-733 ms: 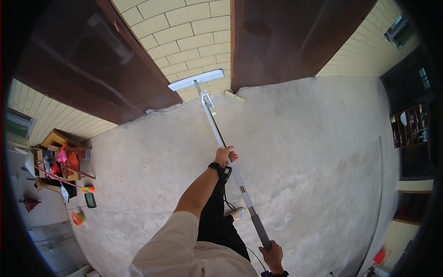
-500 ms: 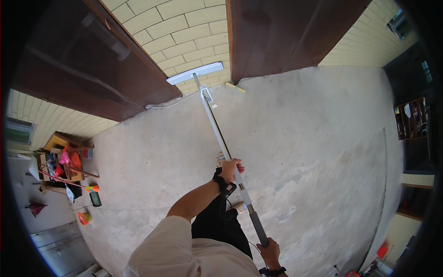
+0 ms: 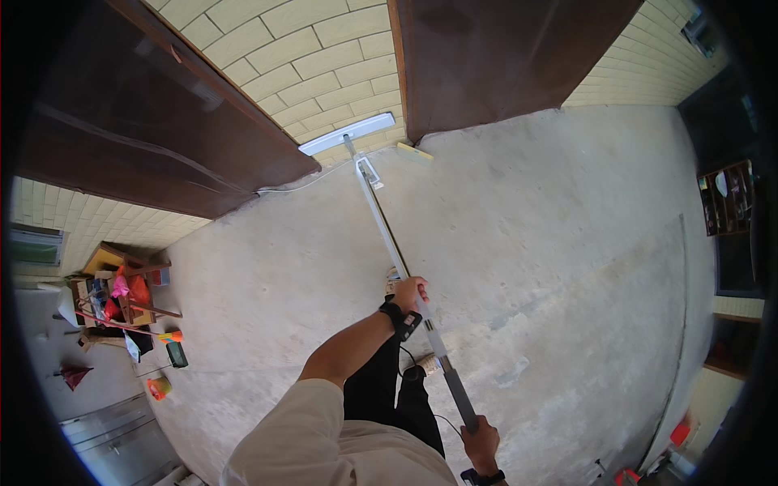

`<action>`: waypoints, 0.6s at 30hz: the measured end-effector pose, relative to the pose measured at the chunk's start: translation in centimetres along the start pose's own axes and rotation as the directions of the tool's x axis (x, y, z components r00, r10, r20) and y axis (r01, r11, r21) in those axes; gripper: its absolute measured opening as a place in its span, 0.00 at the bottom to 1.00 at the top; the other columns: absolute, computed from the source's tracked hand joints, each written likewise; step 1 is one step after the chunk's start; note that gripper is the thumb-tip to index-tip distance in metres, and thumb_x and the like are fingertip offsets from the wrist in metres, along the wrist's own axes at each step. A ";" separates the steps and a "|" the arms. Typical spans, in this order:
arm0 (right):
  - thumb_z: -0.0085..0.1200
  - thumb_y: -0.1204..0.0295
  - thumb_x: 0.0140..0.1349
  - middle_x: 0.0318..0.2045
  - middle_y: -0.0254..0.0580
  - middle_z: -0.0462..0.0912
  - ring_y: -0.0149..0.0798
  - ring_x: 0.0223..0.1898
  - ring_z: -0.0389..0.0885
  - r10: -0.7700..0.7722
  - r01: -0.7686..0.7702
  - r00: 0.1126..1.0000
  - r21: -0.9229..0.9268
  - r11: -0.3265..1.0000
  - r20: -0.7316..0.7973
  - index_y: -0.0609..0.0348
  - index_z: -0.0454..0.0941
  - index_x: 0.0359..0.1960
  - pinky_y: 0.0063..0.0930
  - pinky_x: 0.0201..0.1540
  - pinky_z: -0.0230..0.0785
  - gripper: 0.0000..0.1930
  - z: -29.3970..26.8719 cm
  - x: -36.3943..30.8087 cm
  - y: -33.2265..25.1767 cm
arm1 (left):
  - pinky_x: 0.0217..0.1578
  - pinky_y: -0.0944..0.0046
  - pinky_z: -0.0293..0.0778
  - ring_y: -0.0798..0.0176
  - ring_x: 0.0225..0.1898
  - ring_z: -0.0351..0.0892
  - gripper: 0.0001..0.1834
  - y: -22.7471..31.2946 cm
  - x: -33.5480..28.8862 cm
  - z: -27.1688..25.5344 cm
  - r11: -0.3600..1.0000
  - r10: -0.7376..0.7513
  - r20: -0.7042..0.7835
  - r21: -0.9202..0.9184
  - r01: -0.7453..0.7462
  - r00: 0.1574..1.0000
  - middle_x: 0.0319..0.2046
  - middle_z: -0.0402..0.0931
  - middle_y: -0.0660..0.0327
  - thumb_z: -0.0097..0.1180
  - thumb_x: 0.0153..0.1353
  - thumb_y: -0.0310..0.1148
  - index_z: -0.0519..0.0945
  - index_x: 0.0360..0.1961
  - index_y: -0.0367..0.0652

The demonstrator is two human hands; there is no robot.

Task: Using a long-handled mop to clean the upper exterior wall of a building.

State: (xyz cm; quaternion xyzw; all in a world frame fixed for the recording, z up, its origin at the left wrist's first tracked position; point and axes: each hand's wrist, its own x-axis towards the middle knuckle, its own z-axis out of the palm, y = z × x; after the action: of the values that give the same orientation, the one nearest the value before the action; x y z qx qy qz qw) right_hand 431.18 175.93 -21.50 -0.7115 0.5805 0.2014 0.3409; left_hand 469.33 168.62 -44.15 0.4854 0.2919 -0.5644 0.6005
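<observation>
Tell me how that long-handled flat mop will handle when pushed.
The mop likely stays stiff: its handle runs straight between left hand and right hand. It probably feels light, being thin. Its flat head should slide, not roll.

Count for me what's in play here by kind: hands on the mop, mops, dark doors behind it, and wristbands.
Hands gripping the pole: 2, left hand and right hand
Long-handled flat white mop: 1
Dark brown doors: 2, left door and right door
Black wristbands: 2, left wristband and right wristband
Total: 7
</observation>
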 end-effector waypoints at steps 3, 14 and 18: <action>0.68 0.66 0.52 0.22 0.51 0.83 0.61 0.28 0.84 -0.043 0.042 0.997 -0.005 0.999 -0.063 0.57 0.78 0.35 0.54 0.33 0.75 0.14 -0.1 -2.2 4.6 | 0.23 0.58 0.68 0.63 0.18 0.64 0.12 -1.7 -5.1 3.4 0.999 -0.033 -0.048 0.015 0.034 0.998 0.18 0.64 0.65 0.63 0.56 0.31 0.69 0.24 0.47; 0.64 0.73 0.48 0.16 0.50 0.79 0.58 0.21 0.82 -0.226 0.247 0.942 0.056 0.967 -0.247 0.57 0.76 0.30 0.49 0.25 0.73 0.09 -0.2 -4.3 14.5 | 0.42 0.52 0.77 0.55 0.35 0.77 0.12 3.2 -17.4 6.0 0.999 0.041 0.444 -0.038 -0.027 0.895 0.28 0.74 0.59 0.57 0.67 0.41 0.73 0.36 0.43; 0.64 0.72 0.47 0.15 0.51 0.77 0.59 0.20 0.80 -0.171 0.185 0.967 0.059 0.981 -0.190 0.57 0.75 0.30 0.49 0.24 0.70 0.11 -1.8 -4.7 12.6 | 0.43 0.54 0.78 0.56 0.36 0.78 0.11 16.8 -13.5 7.3 0.968 0.211 0.355 -0.206 -0.144 0.911 0.31 0.76 0.61 0.54 0.70 0.39 0.76 0.36 0.42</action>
State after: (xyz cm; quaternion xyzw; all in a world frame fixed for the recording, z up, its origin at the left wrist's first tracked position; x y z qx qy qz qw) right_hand 417.70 176.67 -20.20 -0.7627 0.5506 0.0812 0.3295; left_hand 481.40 165.52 -25.15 0.3385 0.1750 -0.5617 0.7344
